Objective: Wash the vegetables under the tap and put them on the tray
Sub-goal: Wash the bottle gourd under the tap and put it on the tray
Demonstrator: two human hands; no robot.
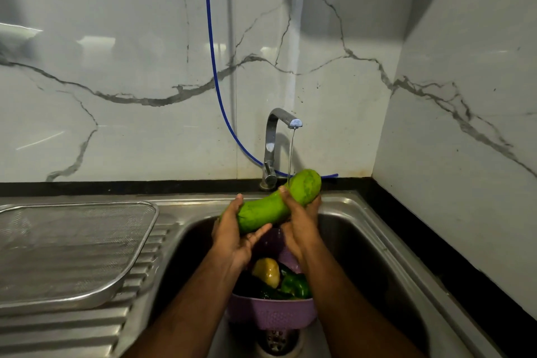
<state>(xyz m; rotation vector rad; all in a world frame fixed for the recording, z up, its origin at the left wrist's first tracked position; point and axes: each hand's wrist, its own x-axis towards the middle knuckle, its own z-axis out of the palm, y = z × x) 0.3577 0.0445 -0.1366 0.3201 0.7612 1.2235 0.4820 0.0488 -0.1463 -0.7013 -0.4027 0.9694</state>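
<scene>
A long pale-green gourd [276, 203] lies slantwise over the sink [363, 229], its raised end under the thin stream of water [291, 151] falling from the tap [279, 125]. The left hand [232, 232] cups its lower end from beneath, fingers curled round it; the right hand [299, 221] wraps its middle, thumb over the top. Below the hands, a purple colander [270, 311] sits in the sink near the drain, holding a yellowish vegetable [266, 272], a green pepper [296, 285] and something dark beside them, too shadowed to name. The mesh tray [78, 253] rests on the ribbed drainboard to the left, well apart, with nothing visible on it. By this showing the task looks barely begun: the gourd is mid-rinse, and the rest awaits washing.
</scene>
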